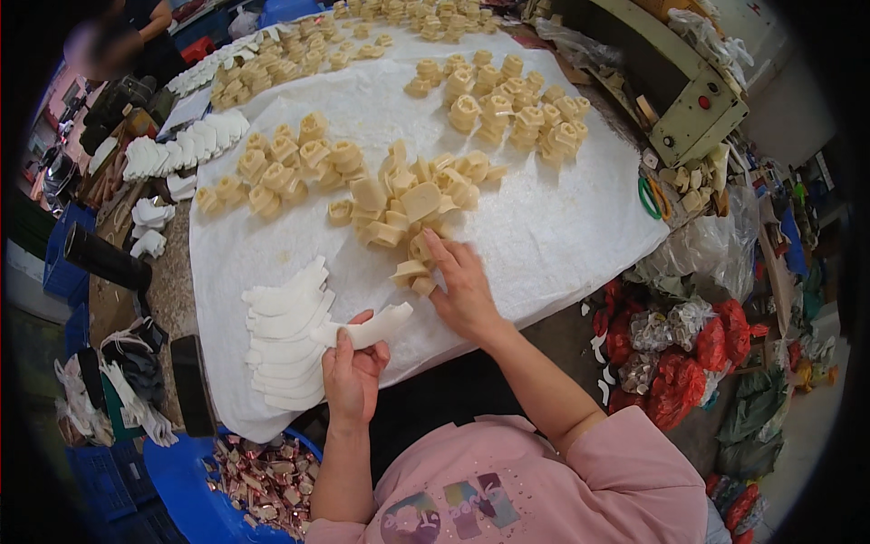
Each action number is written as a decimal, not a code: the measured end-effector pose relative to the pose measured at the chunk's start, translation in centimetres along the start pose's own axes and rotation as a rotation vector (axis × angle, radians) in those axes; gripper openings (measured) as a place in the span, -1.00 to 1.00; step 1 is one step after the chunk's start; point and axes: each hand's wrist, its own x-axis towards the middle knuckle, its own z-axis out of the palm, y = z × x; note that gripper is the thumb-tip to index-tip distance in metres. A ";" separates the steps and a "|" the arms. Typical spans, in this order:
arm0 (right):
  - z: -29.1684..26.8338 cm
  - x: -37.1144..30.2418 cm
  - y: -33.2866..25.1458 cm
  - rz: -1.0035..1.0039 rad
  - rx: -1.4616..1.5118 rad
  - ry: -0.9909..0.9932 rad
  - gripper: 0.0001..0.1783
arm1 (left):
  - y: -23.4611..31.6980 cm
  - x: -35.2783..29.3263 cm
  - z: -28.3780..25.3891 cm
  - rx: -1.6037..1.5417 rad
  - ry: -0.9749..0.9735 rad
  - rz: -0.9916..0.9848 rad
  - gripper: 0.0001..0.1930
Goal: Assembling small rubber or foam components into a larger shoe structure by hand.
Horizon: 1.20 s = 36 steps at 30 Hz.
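My left hand (356,364) pinches a curved white strip (379,328) between thumb and fingers, at the near side of the cloth-covered table. Just left of it, a fanned row of similar white strips (285,335) lies overlapping. My right hand (467,292) reaches to the near end of a heap of cream-coloured hollow blocks (421,201). Its thumb and forefinger close around a small cream block (412,271) there; the fingers partly hide the grip. Some heaped blocks show flat rounded faces, others open hollows.
White cloth (544,231) covers the table. More cream blocks (521,100) stand in groups farther back. At left are a phone (192,385), a black cylinder (107,257) and a blue tub (172,480) of scraps. Red bags (675,385) and a green machine (698,100) stand right.
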 end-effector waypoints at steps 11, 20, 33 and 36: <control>-1.5 -1.5 1.1 0.146 0.061 -0.153 -0.33 | -0.2 0.1 -0.1 0.038 0.017 -0.001 -0.56; -1.6 -1.6 0.8 -0.167 -0.126 -0.056 -0.42 | -0.2 0.3 0.0 0.033 0.004 0.010 -0.57; -2.5 -3.6 -0.2 -0.044 -0.071 -0.009 -0.41 | -0.4 -0.2 0.7 0.033 0.070 0.029 -0.66; -2.7 -3.8 -0.2 -0.114 -0.080 -0.042 -0.45 | -0.4 -0.4 0.3 0.022 0.057 0.014 -0.65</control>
